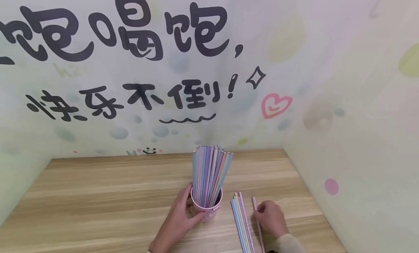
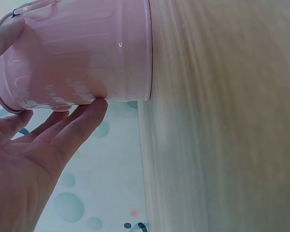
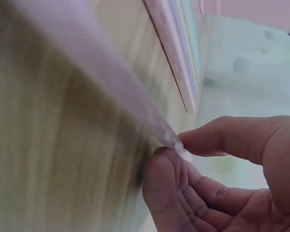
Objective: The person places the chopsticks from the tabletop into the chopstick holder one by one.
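My left hand [image 1: 176, 218] grips a small pink bucket [image 2: 77, 58], thumb on the near side and fingers along the far side. Pastel chopsticks [image 1: 209, 176] in blue, pink, purple and orange stand upright in it, leaning a little to the right. To the right of the bucket, several chopsticks [image 1: 241, 224] lie side by side on the table. Farther right, my right hand [image 1: 271, 217] pinches a single pink chopstick [image 3: 111, 82] near its far end, between thumb and fingers. That chopstick lies roughly parallel to the row, and its near end runs out of the head view.
A wood-grain table [image 1: 98, 198] carries everything. Behind it rises a pale wall [image 1: 212, 133] with black lettering and a pink heart. Another pale wall [image 1: 360, 144] closes off the right side.
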The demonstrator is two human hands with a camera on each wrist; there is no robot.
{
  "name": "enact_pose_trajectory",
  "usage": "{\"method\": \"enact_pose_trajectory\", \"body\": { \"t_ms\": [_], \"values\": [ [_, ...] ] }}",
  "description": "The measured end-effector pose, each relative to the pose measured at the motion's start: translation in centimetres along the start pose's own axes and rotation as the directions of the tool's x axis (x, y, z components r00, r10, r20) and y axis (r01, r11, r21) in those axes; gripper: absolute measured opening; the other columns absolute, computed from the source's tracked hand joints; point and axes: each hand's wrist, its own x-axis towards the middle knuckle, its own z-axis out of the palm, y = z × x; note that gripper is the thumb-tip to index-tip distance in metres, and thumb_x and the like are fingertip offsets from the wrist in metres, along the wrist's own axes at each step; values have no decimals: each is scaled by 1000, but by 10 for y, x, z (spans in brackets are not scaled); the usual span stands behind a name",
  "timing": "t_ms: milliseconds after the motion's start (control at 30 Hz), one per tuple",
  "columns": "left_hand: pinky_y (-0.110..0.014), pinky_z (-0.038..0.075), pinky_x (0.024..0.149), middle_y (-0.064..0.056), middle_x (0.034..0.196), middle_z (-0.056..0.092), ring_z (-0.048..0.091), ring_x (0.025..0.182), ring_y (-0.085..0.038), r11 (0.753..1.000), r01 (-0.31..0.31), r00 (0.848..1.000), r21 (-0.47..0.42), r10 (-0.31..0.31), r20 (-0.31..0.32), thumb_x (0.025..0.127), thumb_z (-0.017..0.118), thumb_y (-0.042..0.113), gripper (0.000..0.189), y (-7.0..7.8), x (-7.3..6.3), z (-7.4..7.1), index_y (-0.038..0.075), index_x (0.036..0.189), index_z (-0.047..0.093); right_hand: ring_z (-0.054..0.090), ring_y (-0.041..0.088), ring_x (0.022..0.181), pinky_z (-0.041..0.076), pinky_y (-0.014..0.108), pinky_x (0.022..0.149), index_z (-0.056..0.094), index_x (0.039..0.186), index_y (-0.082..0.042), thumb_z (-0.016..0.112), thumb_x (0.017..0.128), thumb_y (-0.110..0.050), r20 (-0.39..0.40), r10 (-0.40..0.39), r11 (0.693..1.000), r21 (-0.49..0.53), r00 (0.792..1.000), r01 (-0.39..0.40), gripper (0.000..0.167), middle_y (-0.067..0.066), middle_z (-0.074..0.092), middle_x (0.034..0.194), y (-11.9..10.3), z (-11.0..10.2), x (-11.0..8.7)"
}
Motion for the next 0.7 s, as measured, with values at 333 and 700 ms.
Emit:
{"method": "enact_pose_trajectory", "body": {
  "t_ms": [333, 700],
  "values": [
    [-32, 55, 100, -4, 148, 41, 52, 127, -22, 1000, 3, 1000, 5, -3, -4, 78, 86, 26, 98, 0, -1, 0, 26, 156, 27, 61, 16, 60, 56, 23, 50, 68, 90, 4, 68, 85, -3, -62, -63, 977, 201, 996, 75, 9, 6, 65, 75, -29, -25, 1],
    [-33, 54, 101, -5, 149, 41, 51, 127, -23, 1000, -5, 1000, -7, 5, 5, 79, 85, 27, 98, 0, -1, -1, 25, 157, 25, 67, 17, 64, 63, 26, 60, 69, 97, 8, 66, 91, -1, -218, -143, 876, 427, 965, 226, 12, 18, 69, 82, -92, -61, 5]
  ]
}}
